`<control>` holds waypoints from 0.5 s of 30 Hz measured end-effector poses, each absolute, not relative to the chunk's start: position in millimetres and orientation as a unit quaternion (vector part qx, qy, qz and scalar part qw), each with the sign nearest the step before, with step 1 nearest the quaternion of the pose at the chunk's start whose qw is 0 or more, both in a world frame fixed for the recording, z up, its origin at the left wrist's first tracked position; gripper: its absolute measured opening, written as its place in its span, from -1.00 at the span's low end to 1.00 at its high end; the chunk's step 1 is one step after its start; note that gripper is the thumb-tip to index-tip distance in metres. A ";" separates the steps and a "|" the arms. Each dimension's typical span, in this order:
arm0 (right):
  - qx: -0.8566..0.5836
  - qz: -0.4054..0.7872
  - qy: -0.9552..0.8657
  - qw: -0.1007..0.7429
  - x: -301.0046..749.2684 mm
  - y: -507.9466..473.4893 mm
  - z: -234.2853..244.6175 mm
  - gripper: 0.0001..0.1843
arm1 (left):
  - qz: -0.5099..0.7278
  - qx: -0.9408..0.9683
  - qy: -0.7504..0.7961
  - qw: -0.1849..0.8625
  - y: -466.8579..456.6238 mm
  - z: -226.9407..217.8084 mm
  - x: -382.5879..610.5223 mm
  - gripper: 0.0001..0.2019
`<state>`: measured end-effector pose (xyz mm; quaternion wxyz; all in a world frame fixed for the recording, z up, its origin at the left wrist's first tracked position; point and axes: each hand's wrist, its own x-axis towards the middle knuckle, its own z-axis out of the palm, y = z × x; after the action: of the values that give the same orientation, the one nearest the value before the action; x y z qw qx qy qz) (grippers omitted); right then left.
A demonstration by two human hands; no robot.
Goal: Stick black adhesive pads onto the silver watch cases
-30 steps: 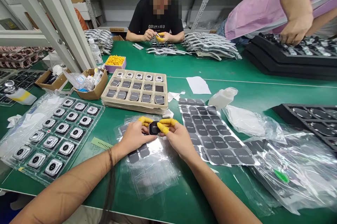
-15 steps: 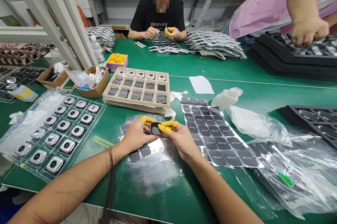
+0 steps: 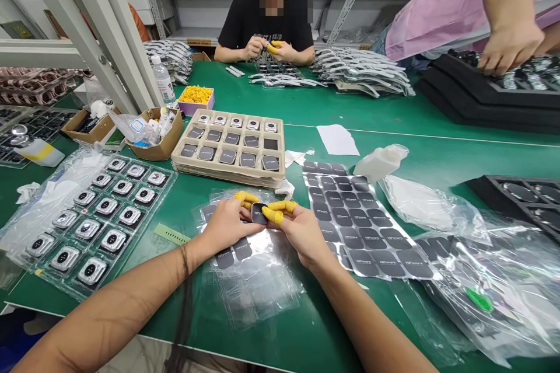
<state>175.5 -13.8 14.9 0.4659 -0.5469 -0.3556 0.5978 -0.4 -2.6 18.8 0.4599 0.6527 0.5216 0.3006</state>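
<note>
Between my two hands, a small square smartwatch case [image 3: 258,213] with a dark, lettered face is held up over the bench. My left hand [image 3: 225,222] grips its left side, with yellow finger cots on the fingers. On its right edge, my right hand [image 3: 301,230] presses with a yellow-covered thumb and fingers. Below the hands lie clear film sheets [image 3: 258,297] bearing a few dark square stickers [image 3: 242,249]. Right of them is a silvery sheet of dark square stickers [image 3: 367,237]. A beige tray [image 3: 227,171] with watch cases in its pockets stands just beyond.
At left lies a clear tray of watch cases [image 3: 107,206], beside a green strap [image 3: 170,233]. Small cardboard boxes [image 3: 153,150] and a purple box of yellow finger cots [image 3: 196,105] stand behind. At right are a white bottle [image 3: 380,161] and plastic bags [image 3: 494,285]. Two co-workers work across the bench.
My hands and the watch case stay nearly in place. The whole view has shifted slightly. Across the bench, the seated co-worker's hands have come together, and the other co-worker's hand has moved over the black tray.
</note>
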 end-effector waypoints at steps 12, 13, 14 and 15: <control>-0.559 0.592 -0.355 0.460 175.1 -14.6 18.4 -0.46 | 0.301 0.651 0.522 0.462 -2.3 16.7 -0.2 -0.49; -0.559 0.592 -0.355 0.459 175.3 -14.5 18.2 -0.46 | 0.300 0.650 0.524 0.461 -2.3 16.6 -0.1 -0.49; -0.558 0.593 -0.356 0.458 175.4 -14.5 17.9 -0.46 | 0.299 0.650 0.525 0.460 -2.3 16.5 -0.1 -0.49; -0.558 0.593 -0.357 0.458 175.4 -14.4 17.5 -0.46 | 0.297 0.652 0.526 0.459 -2.3 16.5 -0.1 -0.49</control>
<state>175.4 -14.4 17.5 0.4583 -0.5580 -0.3571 0.5926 -0.1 -2.3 16.5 0.4589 0.6516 0.5257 0.2974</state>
